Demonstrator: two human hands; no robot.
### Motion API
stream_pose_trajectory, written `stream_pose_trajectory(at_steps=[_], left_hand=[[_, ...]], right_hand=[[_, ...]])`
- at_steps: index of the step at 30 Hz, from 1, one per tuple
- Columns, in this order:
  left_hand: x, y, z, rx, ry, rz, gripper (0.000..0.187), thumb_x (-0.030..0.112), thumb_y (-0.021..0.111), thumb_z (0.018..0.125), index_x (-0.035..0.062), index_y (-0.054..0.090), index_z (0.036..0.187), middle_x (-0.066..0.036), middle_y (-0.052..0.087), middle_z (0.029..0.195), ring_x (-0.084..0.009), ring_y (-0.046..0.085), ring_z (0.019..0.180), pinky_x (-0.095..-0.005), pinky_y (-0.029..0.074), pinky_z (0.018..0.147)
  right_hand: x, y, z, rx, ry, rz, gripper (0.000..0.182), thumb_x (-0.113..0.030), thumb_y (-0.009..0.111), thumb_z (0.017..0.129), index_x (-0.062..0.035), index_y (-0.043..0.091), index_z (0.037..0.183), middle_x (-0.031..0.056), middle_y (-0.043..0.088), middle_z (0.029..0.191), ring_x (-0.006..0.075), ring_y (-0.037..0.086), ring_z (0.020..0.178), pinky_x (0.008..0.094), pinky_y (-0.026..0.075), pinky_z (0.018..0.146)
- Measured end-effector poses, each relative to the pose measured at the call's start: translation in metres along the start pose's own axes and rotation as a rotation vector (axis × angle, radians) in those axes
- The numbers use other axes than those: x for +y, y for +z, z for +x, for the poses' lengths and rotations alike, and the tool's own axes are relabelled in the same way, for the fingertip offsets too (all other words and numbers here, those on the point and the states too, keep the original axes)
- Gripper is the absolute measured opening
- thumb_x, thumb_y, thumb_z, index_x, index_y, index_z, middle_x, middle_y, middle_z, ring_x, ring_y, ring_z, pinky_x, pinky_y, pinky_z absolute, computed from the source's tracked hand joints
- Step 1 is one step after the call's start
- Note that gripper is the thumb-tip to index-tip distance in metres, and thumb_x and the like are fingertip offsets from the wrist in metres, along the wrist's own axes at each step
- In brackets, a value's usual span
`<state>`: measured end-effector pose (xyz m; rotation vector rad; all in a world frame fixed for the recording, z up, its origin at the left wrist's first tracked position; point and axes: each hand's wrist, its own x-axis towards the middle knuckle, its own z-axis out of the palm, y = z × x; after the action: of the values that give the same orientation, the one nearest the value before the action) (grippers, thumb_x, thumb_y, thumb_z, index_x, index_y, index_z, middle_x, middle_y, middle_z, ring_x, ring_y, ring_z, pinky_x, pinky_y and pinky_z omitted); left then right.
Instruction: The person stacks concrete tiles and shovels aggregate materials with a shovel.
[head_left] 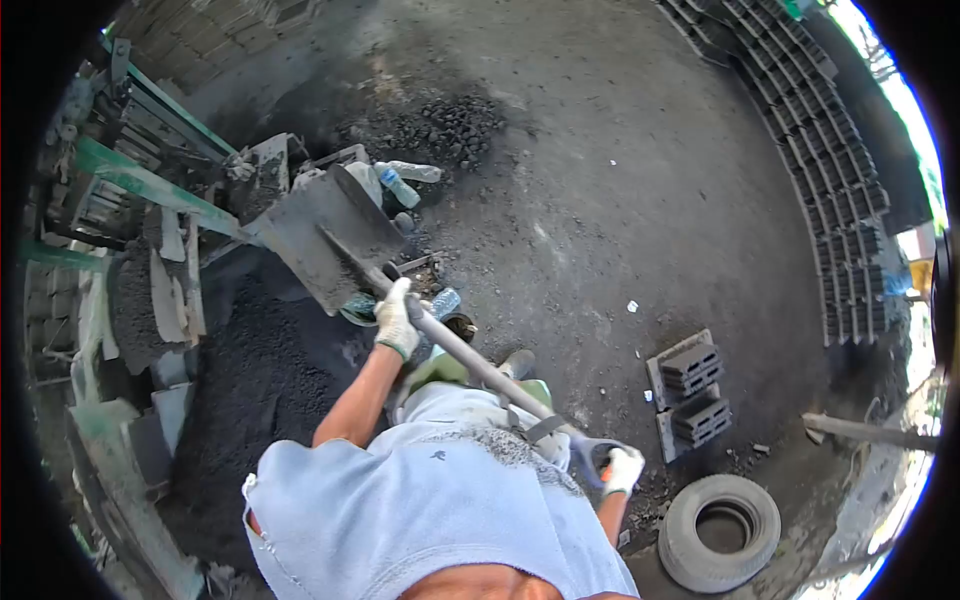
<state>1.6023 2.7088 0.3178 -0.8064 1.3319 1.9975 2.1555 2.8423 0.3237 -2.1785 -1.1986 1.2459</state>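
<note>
A long-handled shovel (470, 360) slants across the front of my body, its broad flat blade (325, 235) up and to the left. My left hand (396, 318), in a whitish glove, is wrapped round the shaft just behind the blade. At the other end, my right hand (622, 470), also gloved, grips the shovel's handle end. The blade shows a thin grey coating and no heap on it. Below and left of the blade lies a dark pile of fine material (265, 370).
Green-framed machinery (150, 185) stands on the left. Plastic bottles (398, 186) and dark rubble (450, 130) lie beyond the blade. Hollow blocks (692, 368) on a board and a tyre (720, 532) are at right. Stacked blocks (820, 170) line the far right.
</note>
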Motion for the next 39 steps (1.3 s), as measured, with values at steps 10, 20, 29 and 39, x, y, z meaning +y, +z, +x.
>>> stream_pose_trajectory(at_steps=[10,20,29,39], left_hand=[[-0.074,0.128,0.024,0.162,-0.115,-0.213,0.022,0.02,0.074,0.09,0.0062,0.057,0.088,-0.01,0.06,0.072,-0.0294,0.062,0.056,-0.0485,0.059,0.053],[-0.072,0.335,0.172,0.178,-0.12,-0.351,0.026,0.012,0.074,0.088,0.0029,0.051,0.097,-0.013,0.058,0.075,-0.0294,0.064,0.056,-0.0481,0.06,0.052],[-0.045,0.539,0.288,0.127,-0.044,-0.42,0.033,0.012,0.078,0.085,-0.0025,0.056,0.105,-0.013,0.064,0.083,-0.0294,0.068,0.062,-0.0425,0.063,0.056],[0.005,0.682,0.408,0.197,-0.019,-0.71,0.024,0.012,0.075,0.086,0.0016,0.053,0.092,-0.013,0.059,0.067,-0.0312,0.063,0.054,-0.0452,0.056,0.052]], right_hand=[[-0.189,-0.026,0.198,-0.005,-0.157,-0.028,0.035,0.008,0.062,0.077,0.0031,0.063,0.111,0.0098,0.066,0.09,0.0151,0.061,0.063,0.0296,0.049,0.05],[-0.5,0.09,0.294,0.004,-0.57,0.093,0.04,0.013,0.062,0.073,0.0015,0.067,0.112,0.0056,0.065,0.088,0.0141,0.06,0.067,0.03,0.052,0.062],[-0.762,0.213,0.312,-0.346,-1.001,-0.063,0.034,0.014,0.068,0.072,-0.0006,0.069,0.103,0.006,0.069,0.097,0.0172,0.068,0.081,0.0302,0.056,0.071],[-0.976,0.393,0.305,-0.912,-1.923,-0.623,0.04,-0.003,0.08,0.054,-0.0094,0.073,0.093,0.0105,0.072,0.087,0.0337,0.07,0.078,0.0424,0.055,0.073]])
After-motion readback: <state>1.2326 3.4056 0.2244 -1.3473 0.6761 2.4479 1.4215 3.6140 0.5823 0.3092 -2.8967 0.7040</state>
